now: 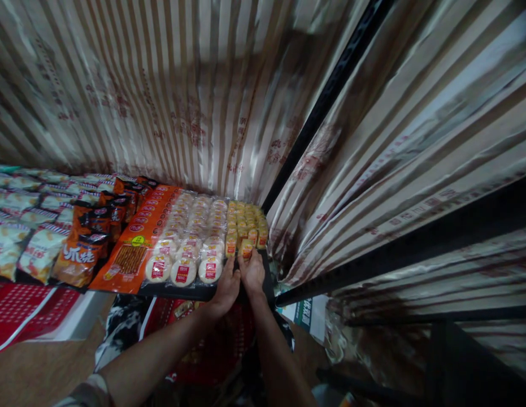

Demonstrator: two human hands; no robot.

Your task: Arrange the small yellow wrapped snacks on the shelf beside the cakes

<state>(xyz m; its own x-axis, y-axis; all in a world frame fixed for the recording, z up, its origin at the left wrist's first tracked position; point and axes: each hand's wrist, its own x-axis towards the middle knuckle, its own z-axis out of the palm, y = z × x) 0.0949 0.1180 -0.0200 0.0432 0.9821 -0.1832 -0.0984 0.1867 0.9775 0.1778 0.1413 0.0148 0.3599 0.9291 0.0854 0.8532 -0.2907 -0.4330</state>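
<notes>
My right hand [253, 272] grips a small yellow snack packet [246, 249] with a red label at the front of the rightmost block of goods. Beside it on the left, my left hand [227, 285] reaches to the shelf's front edge, its fingers stretched out by the yellow packets [231, 240]; whether they touch one is hard to tell. More yellow packets stand in close rows behind. To the left lie rows of round white cakes [210, 270] in clear wrappers with red labels.
Orange bags of stick snacks [129, 260], brown-orange snack bags [78, 260] and white snack bags [42, 251] fill the dark shelf [178, 291] leftward. Red baskets [29, 311] sit below. A black post [305, 147] and striped sheeting [182, 102] stand behind and right.
</notes>
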